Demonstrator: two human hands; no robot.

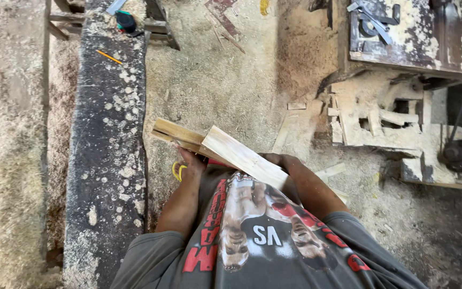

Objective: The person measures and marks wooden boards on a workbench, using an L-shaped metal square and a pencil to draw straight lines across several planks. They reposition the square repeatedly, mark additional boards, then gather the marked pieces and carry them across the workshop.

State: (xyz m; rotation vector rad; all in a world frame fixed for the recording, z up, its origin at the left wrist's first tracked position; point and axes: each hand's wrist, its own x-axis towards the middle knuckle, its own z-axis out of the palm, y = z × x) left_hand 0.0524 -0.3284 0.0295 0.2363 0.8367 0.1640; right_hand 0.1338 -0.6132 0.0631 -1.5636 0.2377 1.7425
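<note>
Item: bundle of pale, flat sawn wood boards point(225, 150) — held at my waist, against my grey printed shirt point(263, 241), ends pointing up-left. L hand point(191, 159) under the bundle, fingers hidden, grip can't be told. R hand point(276, 159) behind the top board, closure unclear. Surroundings: sawdust-covered floor point(215, 80); dark dusty workbench plank point(108, 134) at left w/ orange pencil point(109, 56).

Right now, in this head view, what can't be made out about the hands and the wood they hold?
- Right hand: mostly hidden behind the pale board; its grip cannot be told.
- Left hand: fingers tucked under the darker boards; only the back shows.
- Near ends of the boards: covered by the grey shirt.
- How many boards are in the stack: overlapping, unclear.
- Yellow item below the left hand: mostly covered, kind unclear.
</note>
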